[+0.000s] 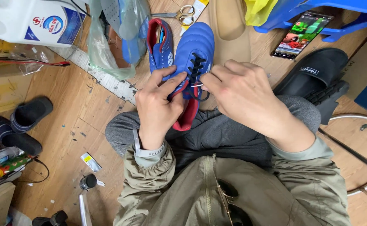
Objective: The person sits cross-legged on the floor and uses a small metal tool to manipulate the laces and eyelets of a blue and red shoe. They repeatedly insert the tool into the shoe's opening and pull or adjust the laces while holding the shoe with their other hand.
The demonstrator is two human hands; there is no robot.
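- The blue shoe (196,50) lies across your lap, toe pointing away from you, its red-lined opening toward your body.
- Your left hand (158,106) grips the shoe's left side near the opening, thumb and forefinger pressed together on the upper just beside the lacing.
- Your right hand (238,90) sits over the shoe's right side, fingers curled, its fingertips pinching the dark lace (196,69) at the eyelets.
- Both wrists are bent inward, so your hands nearly meet over the laces.
- A second blue shoe (160,46) lies on the wooden floor (72,121) just left of the held one.
- Scissors (181,13) lie beyond the toes; a phone (302,34) and a black slide sandal (317,69) sit to the right.
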